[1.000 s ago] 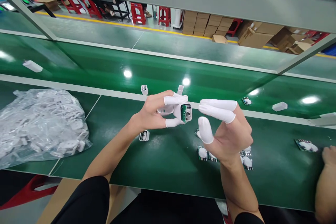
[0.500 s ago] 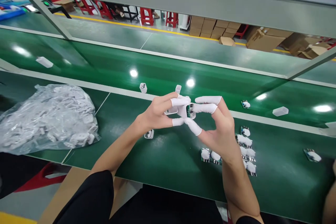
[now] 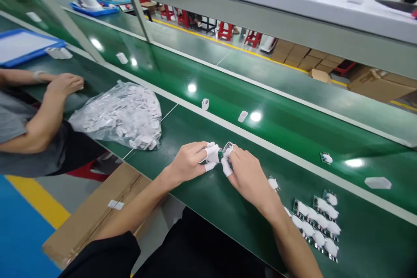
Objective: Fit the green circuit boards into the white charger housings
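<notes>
Green desk (image 3: 234,208) in a workshop, seen from the head camera, with a bag of white parts (image 3: 130,115) on it. Above the desk, the left hand (image 3: 191,161) pinches a white casing (image 3: 213,155), a circuit board (image 3: 220,155) showing at its end. The right hand (image 3: 246,168), spread clear of it a second ago, now pinches a white rimmed piece (image 3: 227,146) just beside, so both hands work there.

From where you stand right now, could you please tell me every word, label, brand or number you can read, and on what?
None can be read.
White case in the left hand: no legible text.
Circuit boards: any markings too small.
Plastic bag: no legible words.
Near cardboard box: pale patch, nothing readable.
Stacked boxes: too blurred.
</notes>
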The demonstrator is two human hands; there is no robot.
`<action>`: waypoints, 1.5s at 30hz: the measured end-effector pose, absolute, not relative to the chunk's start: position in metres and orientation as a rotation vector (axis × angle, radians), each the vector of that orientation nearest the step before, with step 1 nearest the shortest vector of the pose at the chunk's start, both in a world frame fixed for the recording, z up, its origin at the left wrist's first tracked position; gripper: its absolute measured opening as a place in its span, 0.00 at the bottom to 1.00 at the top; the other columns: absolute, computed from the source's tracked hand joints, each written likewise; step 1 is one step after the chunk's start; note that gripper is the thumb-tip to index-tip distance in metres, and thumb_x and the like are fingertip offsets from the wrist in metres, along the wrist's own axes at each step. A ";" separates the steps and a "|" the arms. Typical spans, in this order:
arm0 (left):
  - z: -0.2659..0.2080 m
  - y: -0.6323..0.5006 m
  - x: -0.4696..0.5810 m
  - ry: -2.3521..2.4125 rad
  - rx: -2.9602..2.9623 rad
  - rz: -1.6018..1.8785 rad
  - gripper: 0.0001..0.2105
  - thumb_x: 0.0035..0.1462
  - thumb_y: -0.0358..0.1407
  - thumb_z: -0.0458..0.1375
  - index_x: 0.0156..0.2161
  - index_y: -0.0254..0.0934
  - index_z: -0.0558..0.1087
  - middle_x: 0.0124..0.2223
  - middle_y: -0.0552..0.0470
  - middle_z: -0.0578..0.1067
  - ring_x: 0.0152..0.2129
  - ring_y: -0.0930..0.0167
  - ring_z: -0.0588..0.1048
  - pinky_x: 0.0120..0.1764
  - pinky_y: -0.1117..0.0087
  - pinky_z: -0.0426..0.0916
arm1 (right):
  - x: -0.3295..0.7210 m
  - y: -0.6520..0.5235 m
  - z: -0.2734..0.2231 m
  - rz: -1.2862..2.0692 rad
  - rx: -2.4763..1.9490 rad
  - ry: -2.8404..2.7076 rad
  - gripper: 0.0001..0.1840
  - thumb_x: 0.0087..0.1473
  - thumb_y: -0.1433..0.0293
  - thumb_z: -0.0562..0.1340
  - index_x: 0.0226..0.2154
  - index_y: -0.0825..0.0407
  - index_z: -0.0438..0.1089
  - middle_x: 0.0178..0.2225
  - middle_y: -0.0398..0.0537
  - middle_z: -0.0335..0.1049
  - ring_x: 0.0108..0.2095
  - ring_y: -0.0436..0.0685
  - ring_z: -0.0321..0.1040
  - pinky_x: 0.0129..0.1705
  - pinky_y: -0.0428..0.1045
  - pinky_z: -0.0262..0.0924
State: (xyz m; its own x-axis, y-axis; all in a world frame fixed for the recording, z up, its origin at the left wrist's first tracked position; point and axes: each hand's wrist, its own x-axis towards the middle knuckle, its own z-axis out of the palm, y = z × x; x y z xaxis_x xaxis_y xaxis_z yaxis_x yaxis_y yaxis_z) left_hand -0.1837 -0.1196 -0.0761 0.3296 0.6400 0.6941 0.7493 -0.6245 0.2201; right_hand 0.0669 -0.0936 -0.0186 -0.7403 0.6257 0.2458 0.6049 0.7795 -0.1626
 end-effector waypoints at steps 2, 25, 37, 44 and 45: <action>-0.090 -0.128 -0.197 -1.474 -2.406 -1.306 0.11 0.67 0.38 0.68 0.52 0.39 0.82 0.43 0.47 0.83 0.33 0.69 0.82 0.34 0.69 0.77 | 0.072 -0.092 -0.012 0.191 -0.932 -2.674 0.07 0.72 0.72 0.57 0.38 0.46 0.60 0.38 0.47 0.70 0.32 0.58 0.62 0.35 0.53 0.53; -0.173 -0.108 -0.234 -2.423 -2.022 -2.155 0.20 0.51 0.38 0.75 0.47 0.39 0.77 0.41 0.53 0.81 0.30 0.72 0.80 0.36 0.69 0.79 | 0.103 -0.081 -0.082 -0.481 -0.528 -2.920 0.04 0.69 0.71 0.66 0.38 0.48 0.75 0.39 0.50 0.76 0.39 0.61 0.68 0.50 0.58 0.60; -0.177 -0.109 -0.236 -2.365 -2.051 -2.072 0.18 0.53 0.35 0.74 0.48 0.38 0.80 0.47 0.49 0.80 0.34 0.71 0.80 0.39 0.69 0.80 | -0.048 0.155 -0.088 0.423 -1.510 -2.488 0.27 0.63 0.62 0.67 0.61 0.54 0.71 0.58 0.64 0.73 0.55 0.69 0.71 0.56 0.59 0.67; -0.172 -0.098 -0.233 -2.371 -2.207 -2.061 0.18 0.55 0.42 0.76 0.47 0.37 0.80 0.45 0.49 0.83 0.35 0.71 0.80 0.38 0.69 0.79 | 0.005 0.139 -0.098 0.632 -1.437 -2.385 0.23 0.64 0.65 0.67 0.60 0.53 0.70 0.50 0.53 0.81 0.45 0.58 0.74 0.53 0.52 0.66; -0.171 -0.091 -0.230 -2.362 -2.251 -2.029 0.19 0.55 0.43 0.76 0.47 0.37 0.80 0.45 0.49 0.83 0.35 0.70 0.80 0.40 0.68 0.79 | 0.024 0.130 -0.097 0.642 -1.436 -2.371 0.23 0.63 0.66 0.67 0.59 0.53 0.71 0.49 0.52 0.81 0.45 0.58 0.74 0.53 0.52 0.66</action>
